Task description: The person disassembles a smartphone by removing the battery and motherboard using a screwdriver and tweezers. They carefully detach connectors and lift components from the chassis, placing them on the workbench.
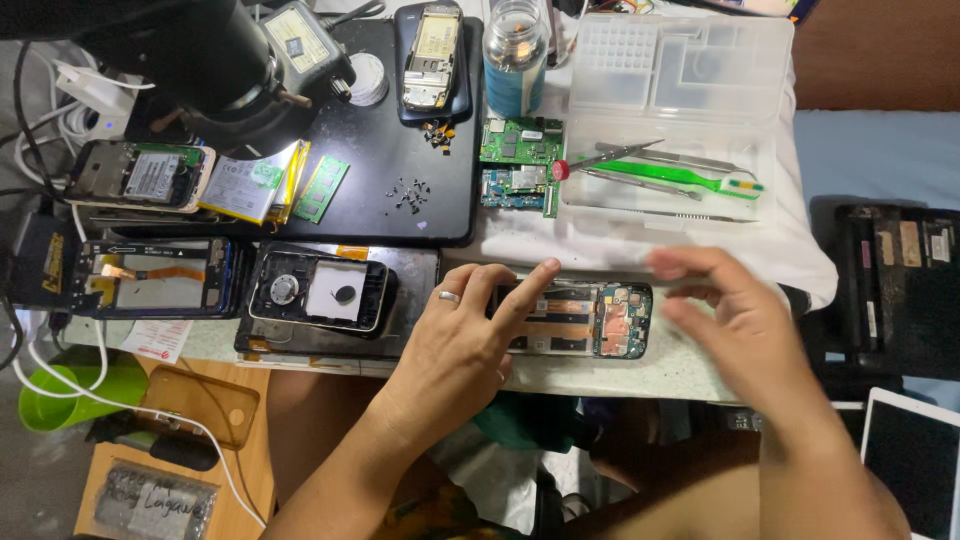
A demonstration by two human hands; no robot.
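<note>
Two hands over an opened phone

One opened phone [580,320] lies flat at the front edge of the bench [620,375], its long axis parallel to that edge, the green circuit board end pointing right. Left hand [455,345] rests palm down on its left end, fingers [530,285] stretched and holding nothing. Right hand [745,330] is blurred above the right end, fingers loosely spread, empty.

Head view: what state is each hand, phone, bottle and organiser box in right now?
Left hand: fingers resting on the opened phone.
Right hand: open, blurred, above the table edge.
Opened phone: back off, circuit board exposed.
Glass bottle: upright; cap out of frame.
Organiser box: lid open, green toothbrush inside.
</note>
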